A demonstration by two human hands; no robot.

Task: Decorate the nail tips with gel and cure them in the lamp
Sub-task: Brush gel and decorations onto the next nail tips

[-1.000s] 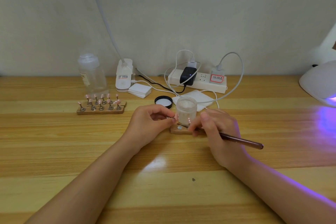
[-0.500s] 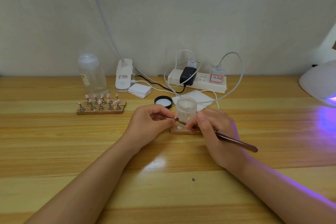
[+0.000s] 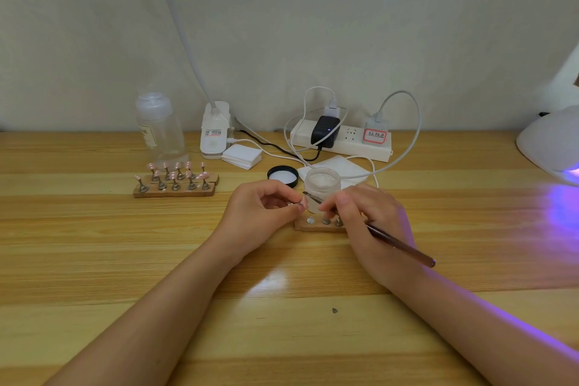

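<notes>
— Two hands meet over the middle of the wooden table [image 3: 94,260], seen from the head camera. What does each one have?

— The left hand [image 3: 260,213] has its fingers curled, pinching a small pink nail tip on its stand [image 3: 297,204] between thumb and forefinger. The right hand [image 3: 369,222] grips a brown brush [image 3: 404,246] like a pen, its dark point reaching across to that nail tip.

— And beneath them?

— A short wooden holder [image 3: 316,224] lies just under the fingers, with one bare metal disc and two stands showing; the right hand hides its far end. Just behind stands an open frosted jar [image 3: 322,180], and its black lid [image 3: 283,175] lies upturned beside it, to the left.

— Where are the other nail tips?

— Further left, well apart from the hands: two wooden holders [image 3: 175,189] side by side carry rows of pink nail tips [image 3: 170,168] on little stands, in front of a clear bottle [image 3: 159,131].

— And the lamp?

— The white curing lamp [image 3: 551,144] sits at the right edge of the table, throwing a violet glow over the wood and along the right forearm. At the back lie a power strip [image 3: 341,142] with plugs and cables, a white clip base [image 3: 214,131] and a stack of white pads [image 3: 242,156].
</notes>
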